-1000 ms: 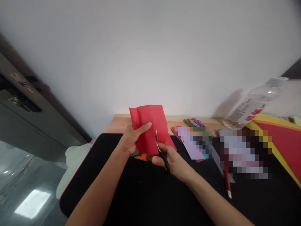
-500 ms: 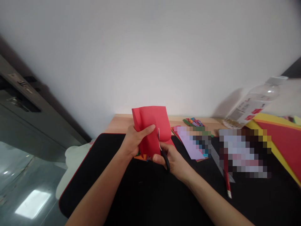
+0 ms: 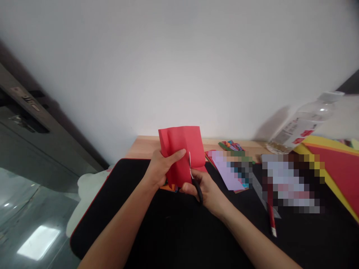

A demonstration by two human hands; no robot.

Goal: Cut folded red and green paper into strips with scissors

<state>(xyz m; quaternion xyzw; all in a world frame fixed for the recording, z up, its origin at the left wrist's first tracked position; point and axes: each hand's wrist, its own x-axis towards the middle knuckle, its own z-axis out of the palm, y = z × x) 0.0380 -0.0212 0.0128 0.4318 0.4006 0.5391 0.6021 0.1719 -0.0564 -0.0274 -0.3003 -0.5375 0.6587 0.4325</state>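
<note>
A sheet of red paper [image 3: 179,139], creased and bent, is held up over the black mat. My left hand [image 3: 160,168] grips its left side, thumb lying across the front and the other fingers behind. In my right hand [image 3: 202,188] is a pair of scissors [image 3: 198,190] with black handles, fingers wrapped round the grips. One silvery blade shows against the red paper, pointing away from me, and the paper's right part bends beside it. Under the hands, some orange and coloured paper [image 3: 169,187] shows in part.
The black mat [image 3: 157,231] covers a wooden desk [image 3: 140,145] against a wall. To the right lie lavender paper [image 3: 224,170], a clear ruler [image 3: 259,190], a red pen [image 3: 271,220] and yellow and red sheets [image 3: 336,168]. A plastic bottle [image 3: 305,121] stands behind them.
The red paper's right part now looks flatter, with a crease above the blade. Both hands keep nearly the same position and hold.
</note>
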